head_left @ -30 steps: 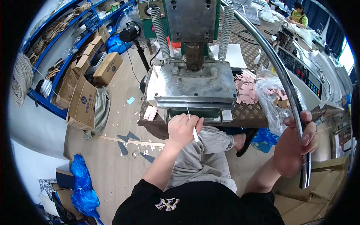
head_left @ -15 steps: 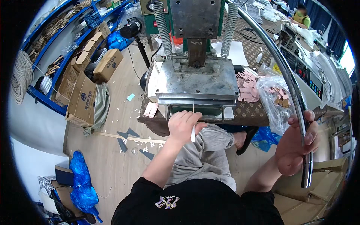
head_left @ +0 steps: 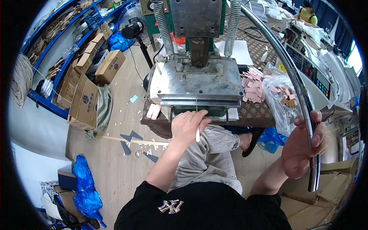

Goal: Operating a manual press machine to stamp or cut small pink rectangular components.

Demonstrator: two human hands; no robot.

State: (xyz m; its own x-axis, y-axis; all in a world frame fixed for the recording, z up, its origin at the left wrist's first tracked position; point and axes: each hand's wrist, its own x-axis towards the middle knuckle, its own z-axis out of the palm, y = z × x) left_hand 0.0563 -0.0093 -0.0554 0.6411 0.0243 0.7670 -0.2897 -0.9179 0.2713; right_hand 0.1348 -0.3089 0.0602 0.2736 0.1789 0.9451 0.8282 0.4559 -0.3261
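Observation:
My left hand (head_left: 186,128) is closed on a slim white-handled tool (head_left: 197,135), whose thin shaft points up to the slot at the front of the press. The tool's exact kind is not clear. In front of me stands the hand press (head_left: 199,82), with a thick steel plate, a central ram and two coil springs. My right hand (head_left: 304,149) is wrapped around the long, curved chrome lever (head_left: 313,168) of the press. Whatever lies under the plate is hidden.
Pink pieces (head_left: 252,87) are heaped right of the press, beside a clear plastic bag (head_left: 281,90) of offcuts. Two pink blocks (head_left: 153,111) lie at the table's left corner. Cardboard boxes (head_left: 85,101) and a fan (head_left: 133,28) stand left. A co-worker (head_left: 308,16) sits far right.
The white-handled tool and my left fingers have shifted slightly upward, toward the press. My right hand stays on the lever, which looks almost unmoved.

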